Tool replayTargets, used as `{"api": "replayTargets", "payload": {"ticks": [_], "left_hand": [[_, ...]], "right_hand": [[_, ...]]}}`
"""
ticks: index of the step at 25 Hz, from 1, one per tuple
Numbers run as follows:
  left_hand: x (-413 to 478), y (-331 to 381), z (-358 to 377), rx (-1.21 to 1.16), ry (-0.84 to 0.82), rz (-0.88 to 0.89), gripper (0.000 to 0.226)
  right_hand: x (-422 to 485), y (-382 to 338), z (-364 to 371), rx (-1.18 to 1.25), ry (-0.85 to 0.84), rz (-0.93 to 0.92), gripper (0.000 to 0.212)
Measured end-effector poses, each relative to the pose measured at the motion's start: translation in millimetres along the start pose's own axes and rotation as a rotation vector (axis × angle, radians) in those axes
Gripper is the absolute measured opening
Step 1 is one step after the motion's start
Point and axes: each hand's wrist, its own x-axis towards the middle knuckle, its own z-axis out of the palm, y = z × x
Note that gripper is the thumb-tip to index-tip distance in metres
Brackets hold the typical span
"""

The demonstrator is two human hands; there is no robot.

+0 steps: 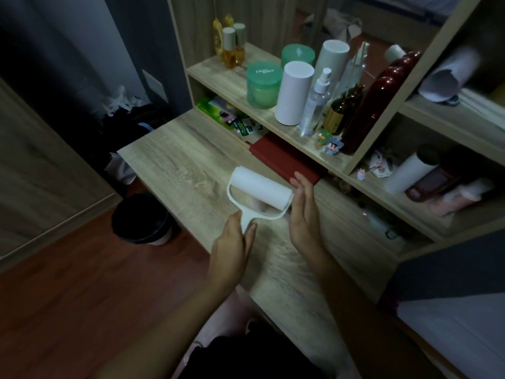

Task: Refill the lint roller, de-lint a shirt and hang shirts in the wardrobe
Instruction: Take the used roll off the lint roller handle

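Your left hand (232, 250) grips the lint roller (259, 184) handle; your right hand (303, 214), flat and released, sits just beside the roller's right end, axis left-right.

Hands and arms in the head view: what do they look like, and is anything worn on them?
They are a person's bare hands. The left hand and right hand show no gloves, rings or watch, as far as the dim picture lets one tell. The left forearm and right forearm are uncovered, with no sleeve in view.
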Motion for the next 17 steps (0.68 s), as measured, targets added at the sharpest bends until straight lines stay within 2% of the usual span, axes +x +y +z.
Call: {"api": "replayTargets", "payload": {"ticks": [2,7,12,15,17], "left_hand": [[-7,5,7,-0.001,-0.016,0.012,0.047],[-18,10,9,-0.091,-0.059,0.052,0.047],[8,16,-6,-0.341,0.087,-0.038,0.058],[24,19,-13,-0.346,0.074,0.052,0.055],[22,23,-13,-0.306,0.104,0.135,0.050]], "right_hand": [[0,-9,1,0.021,-0.008,-0.020,0.062],[-6,-17,-2,0.098,0.058,0.009,0.038],[-12,-10,-6,0.076,0.057,0.013,0.024],[-14,-7,-6,0.112,0.058,0.065,0.022],[-10,-6,-6,0.196,0.132,0.188,0.023]]}}
